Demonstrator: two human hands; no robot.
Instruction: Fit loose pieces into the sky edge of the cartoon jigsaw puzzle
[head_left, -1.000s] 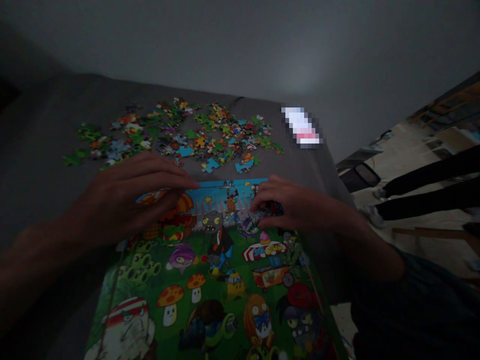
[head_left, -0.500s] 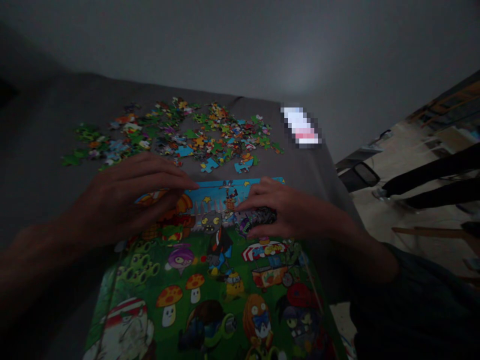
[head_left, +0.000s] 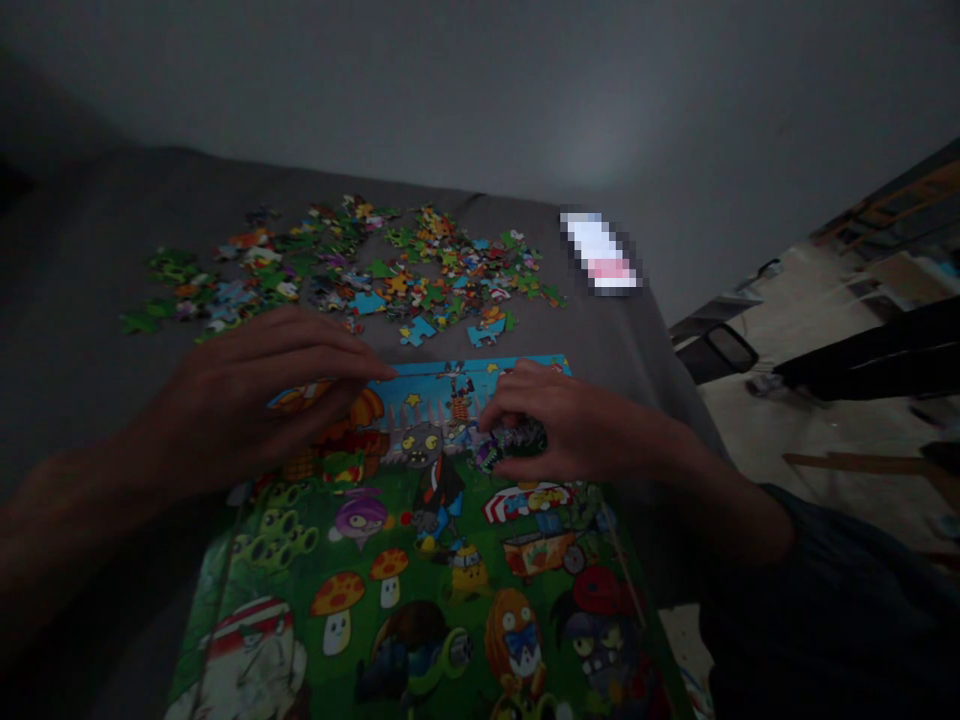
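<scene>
A colourful cartoon puzzle picture sheet [head_left: 420, 560] lies on a grey cloth surface [head_left: 90, 330] in front of me. My left hand [head_left: 255, 400] rests flat on the sheet's upper left part, fingers stretched out toward the right. My right hand [head_left: 570, 425] sits on the sheet's upper right part, its fingers curled round a small dark puzzle piece [head_left: 517, 440] pressed near the picture. A spread of several loose puzzle pieces [head_left: 360, 270] lies beyond both hands.
A blurred white and pink object [head_left: 604, 255] lies at the far right of the cloth. The surface's right edge drops to a floor where a person's dark legs [head_left: 862, 360] pass. A grey wall stands behind.
My right hand has slid a little left and down over the sheet with the small piece. The person's legs on the right have moved. My left hand has stayed put.
</scene>
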